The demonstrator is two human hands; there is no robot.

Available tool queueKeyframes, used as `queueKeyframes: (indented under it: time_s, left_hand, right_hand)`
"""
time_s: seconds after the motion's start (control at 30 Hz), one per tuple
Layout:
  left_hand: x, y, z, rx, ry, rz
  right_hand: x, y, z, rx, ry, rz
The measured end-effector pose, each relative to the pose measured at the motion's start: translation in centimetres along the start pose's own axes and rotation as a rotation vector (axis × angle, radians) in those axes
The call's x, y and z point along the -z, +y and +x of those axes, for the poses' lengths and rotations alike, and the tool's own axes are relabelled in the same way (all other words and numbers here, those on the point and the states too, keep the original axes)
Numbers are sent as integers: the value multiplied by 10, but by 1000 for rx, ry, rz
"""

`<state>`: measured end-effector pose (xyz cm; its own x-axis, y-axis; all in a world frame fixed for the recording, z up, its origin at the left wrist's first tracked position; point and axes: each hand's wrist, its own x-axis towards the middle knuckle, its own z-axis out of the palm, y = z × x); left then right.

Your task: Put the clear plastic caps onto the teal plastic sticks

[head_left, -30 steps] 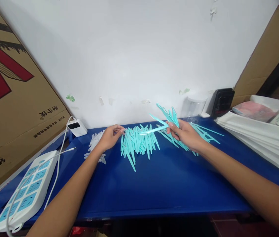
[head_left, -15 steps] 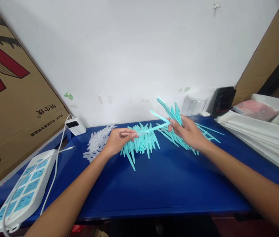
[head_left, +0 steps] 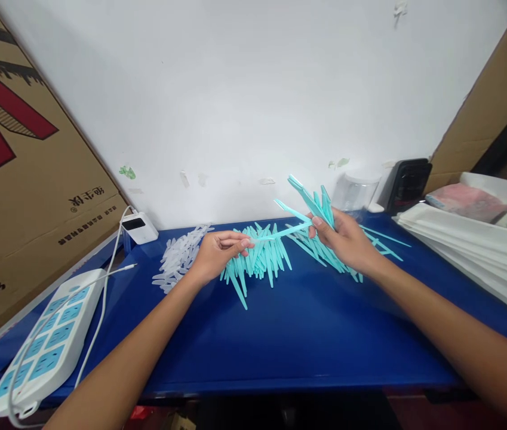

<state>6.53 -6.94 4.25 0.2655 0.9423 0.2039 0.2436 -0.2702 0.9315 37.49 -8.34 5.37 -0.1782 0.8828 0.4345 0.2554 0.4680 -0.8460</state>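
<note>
My right hand (head_left: 345,242) is closed round a bundle of teal plastic sticks (head_left: 316,206) and holds one teal stick (head_left: 286,230) out to the left. My left hand (head_left: 217,254) pinches the left tip of that stick, where a small clear cap seems to sit. Under both hands a pile of teal sticks (head_left: 257,257) lies on the blue table (head_left: 289,328). A heap of clear plastic caps (head_left: 178,258) lies just left of my left hand. More teal sticks (head_left: 381,245) spread out behind my right hand.
A white power strip (head_left: 49,337) with a cable lies at the left front, a white charger (head_left: 139,227) behind it. Cardboard boxes (head_left: 20,173) lean at the left. A clear jar (head_left: 355,191), a black device (head_left: 408,182) and stacked white bags (head_left: 472,245) stand at the right.
My left hand has come away from the clear caps and moved right to the tip of the stick that my right hand holds out. The right hand has hardly moved.
</note>
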Motion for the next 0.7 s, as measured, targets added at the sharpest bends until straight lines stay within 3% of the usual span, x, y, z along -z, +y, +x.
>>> queueKeyframes:
  time_s: [0.23,0.43,0.7]
  left_hand:
    - [-10,2,-4,9,4,-37]
    - [-26,4,-8,-10,150,-92]
    - [-22,-4,-3,-7,151,-89]
  right_hand:
    - [-10,-4,-6,-3,-29,-29]
    - [-25,-3,-12,-1,42,58]
    - [-18,-5,-7,-89,-7,63]
